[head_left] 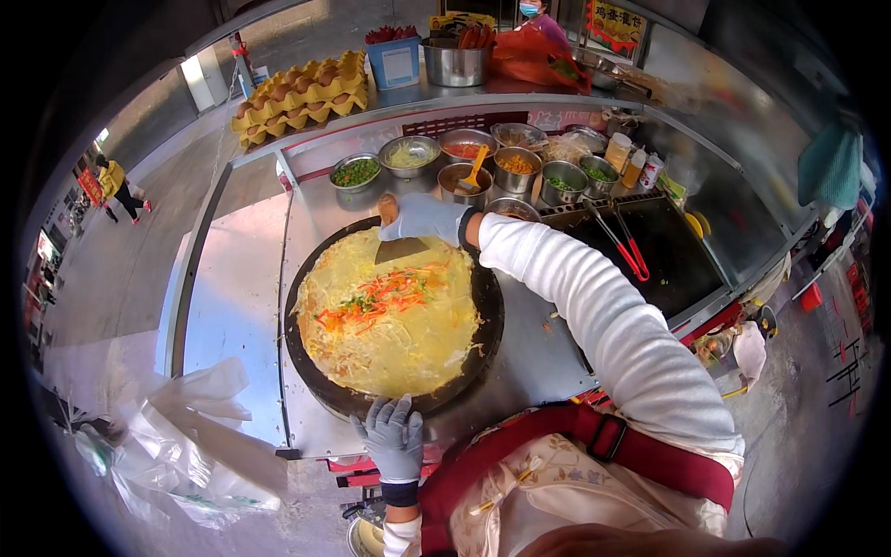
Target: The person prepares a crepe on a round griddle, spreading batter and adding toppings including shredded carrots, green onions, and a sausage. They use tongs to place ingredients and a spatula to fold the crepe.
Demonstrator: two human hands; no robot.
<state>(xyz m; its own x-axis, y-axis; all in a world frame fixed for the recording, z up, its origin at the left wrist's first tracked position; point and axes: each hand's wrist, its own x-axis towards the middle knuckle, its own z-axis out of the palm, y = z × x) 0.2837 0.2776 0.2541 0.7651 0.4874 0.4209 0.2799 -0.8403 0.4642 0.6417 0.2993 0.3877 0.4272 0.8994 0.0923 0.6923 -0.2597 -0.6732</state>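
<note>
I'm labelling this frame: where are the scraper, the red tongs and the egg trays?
scraper (401,249), head view, on its metal blade
red tongs (624,246), head view, middle of the two arms
egg trays (302,93), head view, top of the yellow stack

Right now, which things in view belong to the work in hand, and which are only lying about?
In use: right hand holding the scraper; crepe with vegetable shreds; round griddle; left hand at the griddle's near edge.

Lying about: red tongs; egg trays; plastic bags; topping bowls.
</note>
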